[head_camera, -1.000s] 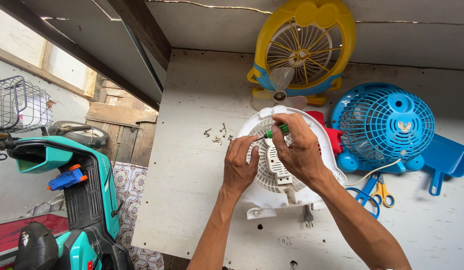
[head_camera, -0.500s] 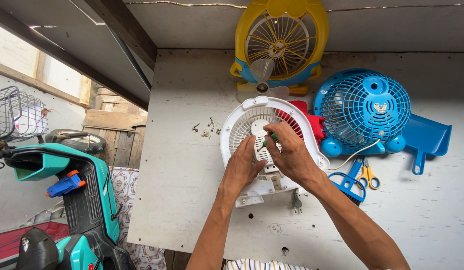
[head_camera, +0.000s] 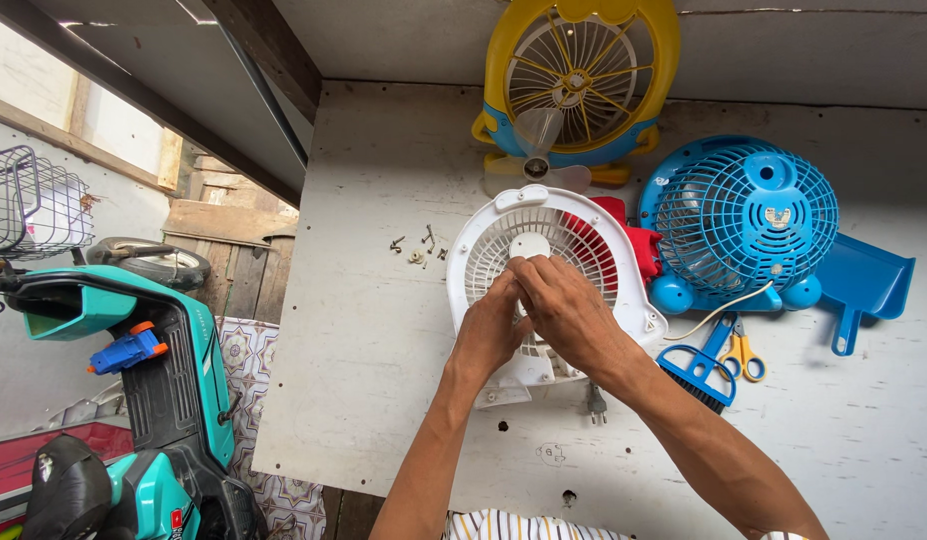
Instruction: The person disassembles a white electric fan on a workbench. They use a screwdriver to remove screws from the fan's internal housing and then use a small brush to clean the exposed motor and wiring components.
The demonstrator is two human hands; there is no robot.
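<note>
Over a scuffed white worktop (head_camera: pixel 363 380), the left hand (head_camera: pixel 488 325) and right hand (head_camera: pixel 568 312) meet with fingers pinched on the grille of a white fan housing (head_camera: pixel 493 235) lying flat mid-board, loose screws (head_camera: pixel 420 246) just left, a blue fan (head_camera: pixel 743 220) right, a yellow fan (head_camera: pixel 583 70) behind.

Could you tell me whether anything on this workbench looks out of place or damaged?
A few loose screws lie scattered on the white table left of the white fan grille, and a bare fan blade sits detached before the yellow fan. Nothing looks broken.
</note>
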